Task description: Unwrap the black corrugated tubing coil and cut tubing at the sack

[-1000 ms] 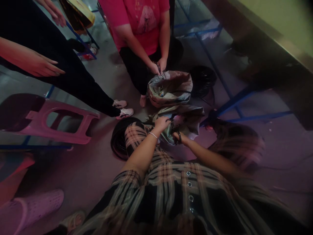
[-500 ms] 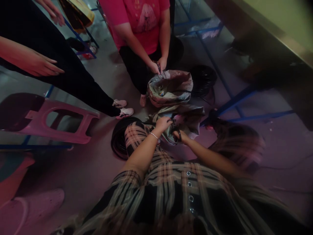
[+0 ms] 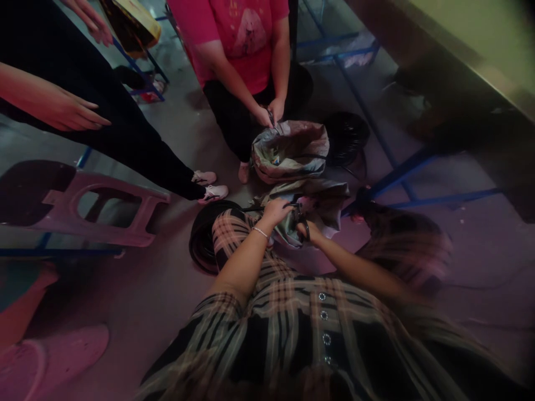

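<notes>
This looks like a workshop or small factory floor, not a home. The bare grey concrete floor [image 3: 137,295] is scuffed and unfinished, and blue steel rack frames [image 3: 401,178] stand low across it. A pink plastic stool [image 3: 54,192] lies on its side, the kind of cheap seat used for floor work. Coils of black cable [image 3: 346,139] sit on the concrete beside crumpled cloth sacks [image 3: 290,150], as bulk stock would. A seated worker in a pink T-shirt [image 3: 238,39] and a standing worker in black trousers [image 3: 125,139] share the space, and an olive-painted wall [image 3: 472,50] closes one side.
</notes>
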The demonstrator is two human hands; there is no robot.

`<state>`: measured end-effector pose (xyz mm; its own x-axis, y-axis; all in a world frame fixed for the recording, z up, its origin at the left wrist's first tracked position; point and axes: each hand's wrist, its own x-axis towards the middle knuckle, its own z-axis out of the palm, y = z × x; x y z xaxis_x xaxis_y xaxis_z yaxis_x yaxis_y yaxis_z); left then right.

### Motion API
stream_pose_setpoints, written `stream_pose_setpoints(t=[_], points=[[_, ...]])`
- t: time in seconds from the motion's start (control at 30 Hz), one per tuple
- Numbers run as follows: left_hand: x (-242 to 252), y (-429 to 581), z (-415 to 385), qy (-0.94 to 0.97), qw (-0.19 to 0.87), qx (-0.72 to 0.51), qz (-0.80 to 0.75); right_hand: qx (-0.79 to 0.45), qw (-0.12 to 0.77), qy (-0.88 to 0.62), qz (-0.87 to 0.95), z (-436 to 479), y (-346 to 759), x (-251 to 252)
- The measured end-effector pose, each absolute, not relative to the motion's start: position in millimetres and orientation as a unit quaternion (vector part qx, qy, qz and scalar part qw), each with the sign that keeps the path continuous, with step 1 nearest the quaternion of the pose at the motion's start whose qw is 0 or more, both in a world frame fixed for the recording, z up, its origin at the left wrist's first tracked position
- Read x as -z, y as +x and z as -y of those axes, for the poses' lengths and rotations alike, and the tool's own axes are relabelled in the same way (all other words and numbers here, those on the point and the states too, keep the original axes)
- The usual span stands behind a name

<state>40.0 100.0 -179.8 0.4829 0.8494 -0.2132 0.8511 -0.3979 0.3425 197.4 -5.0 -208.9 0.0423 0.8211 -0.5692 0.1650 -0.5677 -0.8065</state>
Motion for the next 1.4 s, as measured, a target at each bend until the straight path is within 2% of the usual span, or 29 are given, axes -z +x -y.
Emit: stream_pose_setpoints(t=[0.4, 1.0, 1.23, 1.4], points=[[188.9, 31.6, -102.4, 0.821, 0.217, -0.018, -0.527, -0.623, 0.29, -0.625, 0.369, 3.2, 200.0, 236.5], [187.6, 33.7, -102.2, 0.826, 0.222, -0.024, -0.518, -0.621, 0.302, -0.628, 0.358, 2.2, 200.3, 235.5], [192.1, 32.1, -101.9, 0.813, 0.256, -0.043, -0.521, -0.563, 0.285, -0.666, 0.398, -1.3, 200.4, 228.4], [199.0, 32.6, -103.9, 0.775, 0.27, -0.052, -0.568, -0.5, 0.237, -0.706, 0.442, -7.1, 204.1, 228.7]])
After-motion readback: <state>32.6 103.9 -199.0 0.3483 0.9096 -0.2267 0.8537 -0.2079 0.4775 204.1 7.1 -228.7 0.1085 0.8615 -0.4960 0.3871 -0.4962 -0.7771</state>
